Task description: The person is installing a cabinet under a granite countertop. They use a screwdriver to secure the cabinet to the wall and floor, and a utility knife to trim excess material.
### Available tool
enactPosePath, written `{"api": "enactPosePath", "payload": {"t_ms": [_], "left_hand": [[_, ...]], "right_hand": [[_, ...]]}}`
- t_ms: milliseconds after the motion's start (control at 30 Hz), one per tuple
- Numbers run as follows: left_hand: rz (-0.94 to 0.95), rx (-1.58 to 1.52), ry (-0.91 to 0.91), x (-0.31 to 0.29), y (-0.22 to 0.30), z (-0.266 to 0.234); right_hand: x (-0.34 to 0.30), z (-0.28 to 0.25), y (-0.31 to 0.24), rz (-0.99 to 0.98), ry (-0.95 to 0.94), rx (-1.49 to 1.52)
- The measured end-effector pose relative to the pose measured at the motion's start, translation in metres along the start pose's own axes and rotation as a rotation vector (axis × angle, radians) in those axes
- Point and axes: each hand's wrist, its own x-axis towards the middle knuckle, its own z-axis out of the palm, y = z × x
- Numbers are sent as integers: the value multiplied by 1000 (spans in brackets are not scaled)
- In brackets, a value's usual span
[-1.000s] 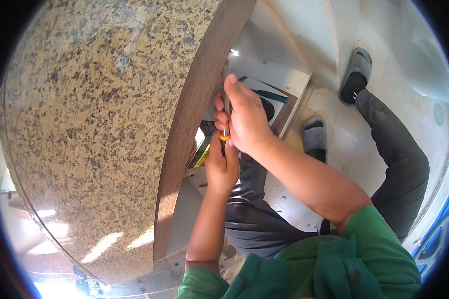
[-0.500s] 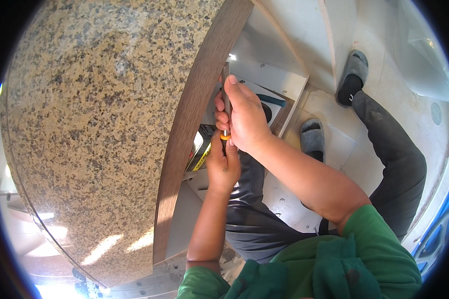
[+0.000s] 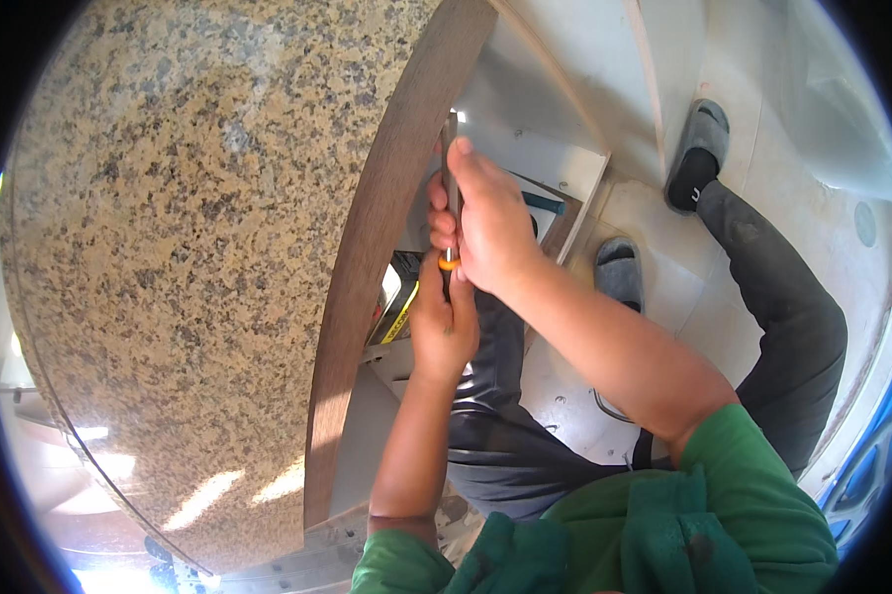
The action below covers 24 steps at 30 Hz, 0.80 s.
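In my left hand (image 3: 444, 332) is the dark handle of a screwdriver (image 3: 449, 264), which has an orange collar and a short stretch of metal shaft showing above the fingers. Just above it, my right hand (image 3: 497, 233) is closed around a narrow grey metal rail (image 3: 452, 188), its thumb pointing up along one side. The rail stands close to the inner side of a wooden edge board (image 3: 398, 139). The screwdriver's tip is hidden behind my right hand and the rail.
A speckled stone slab (image 3: 188, 267) fills the left side. Below my hands sits a black and yellow box (image 3: 402, 297). White cabinet panels (image 3: 545, 148) and a teal-handled tool (image 3: 543, 202) lie beyond. My slippered feet rest on the tiled floor (image 3: 683, 297); something blue (image 3: 866, 485) is at far right.
My right hand and the rail have shifted slightly upward, and the screwdriver's collar sits a little higher. Both hands keep their hold.
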Motion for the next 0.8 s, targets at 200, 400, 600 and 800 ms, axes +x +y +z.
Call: {"api": "enactPosePath", "payload": {"t_ms": [200,400,600,800], "left_hand": [[-2,-38,4,8,-3,6],[-33,-18,-23,14,9,7],[29,-28,15,12,-3,13],[-16,9,-13,20,11,12]], "right_hand": [[3,7,-8,-15,29,2],[10,5,-13,-28,31,-11],[6,5,-11,-13,46,-18],[17,-2,-19,-26,10,-21]]}}
